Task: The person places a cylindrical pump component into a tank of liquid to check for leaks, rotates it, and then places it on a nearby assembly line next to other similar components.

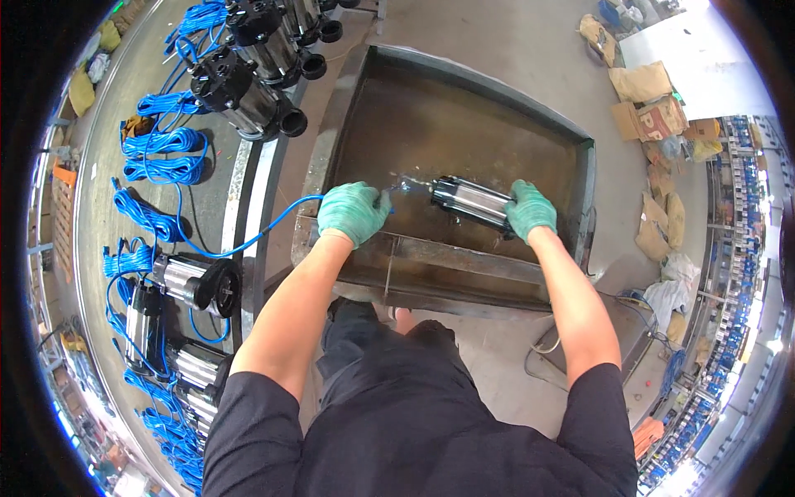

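A steel-bodied pump motor [472, 201] with black ends lies tilted in the murky water of a metal tank [480, 263]. My right hand [531, 209], in a green glove, is closed around the motor's right end. Over the tank's left part, my gloved left hand [354, 214] grips a blue cable [265, 234] that runs in from the bench on the left. A short piece of the cable shows beyond its fingers. Between the left hand and the motor, the water's surface is disturbed.
On the bench [217, 157] at left stand several black-and-steel pumps [240, 95], with coiled blue cables [166, 157] beside them. More pumps [195, 282] lie nearer me on that bench. Cardboard boxes [654, 116] and sacks [654, 225] sit on the floor at right.
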Tool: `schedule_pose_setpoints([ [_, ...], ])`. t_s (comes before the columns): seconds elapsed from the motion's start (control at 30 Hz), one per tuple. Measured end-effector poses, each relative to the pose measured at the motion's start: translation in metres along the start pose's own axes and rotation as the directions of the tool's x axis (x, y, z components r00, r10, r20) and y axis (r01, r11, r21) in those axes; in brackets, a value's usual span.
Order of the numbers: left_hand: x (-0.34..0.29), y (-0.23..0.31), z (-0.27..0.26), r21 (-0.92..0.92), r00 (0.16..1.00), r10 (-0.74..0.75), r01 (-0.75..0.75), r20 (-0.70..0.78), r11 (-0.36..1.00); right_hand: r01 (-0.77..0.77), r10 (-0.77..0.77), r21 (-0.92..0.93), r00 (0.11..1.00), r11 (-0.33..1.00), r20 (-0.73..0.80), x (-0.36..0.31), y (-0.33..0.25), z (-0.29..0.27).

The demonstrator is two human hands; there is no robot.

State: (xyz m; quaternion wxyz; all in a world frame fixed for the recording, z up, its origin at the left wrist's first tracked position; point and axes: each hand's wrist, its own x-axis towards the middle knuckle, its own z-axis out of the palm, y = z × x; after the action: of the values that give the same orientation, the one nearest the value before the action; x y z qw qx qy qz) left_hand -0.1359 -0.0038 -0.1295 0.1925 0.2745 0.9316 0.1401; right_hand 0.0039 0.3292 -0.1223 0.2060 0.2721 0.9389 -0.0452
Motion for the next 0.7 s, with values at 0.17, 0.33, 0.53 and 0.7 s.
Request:
schedule_pose_setpoints([
  [0.17,0.005,-0.001,0.008,0.049,0.995,-0.084,0.082,0.047,0.995,0.026,-0.023,0.068,0.999,0.997,-0.038,0.019,-0.017,0.035],
  [0.33,0.008,0.004,0.007,0.077,0.987,-0.133,0.127,0.086,0.989,0.020,-0.013,0.115,0.998,0.993,-0.065,0.033,-0.025,0.050],
  [0.53,0.011,0.008,0.007,0.088,0.981,-0.155,0.146,0.113,0.985,0.014,0.011,0.207,0.993,0.978,-0.121,0.022,-0.028,0.052],
  [0.7,0.010,0.005,0.012,0.108,0.983,-0.163,0.154,0.081,0.982,0.046,0.010,0.347,0.987,0.937,-0.158,-0.025,0.015,0.029],
])
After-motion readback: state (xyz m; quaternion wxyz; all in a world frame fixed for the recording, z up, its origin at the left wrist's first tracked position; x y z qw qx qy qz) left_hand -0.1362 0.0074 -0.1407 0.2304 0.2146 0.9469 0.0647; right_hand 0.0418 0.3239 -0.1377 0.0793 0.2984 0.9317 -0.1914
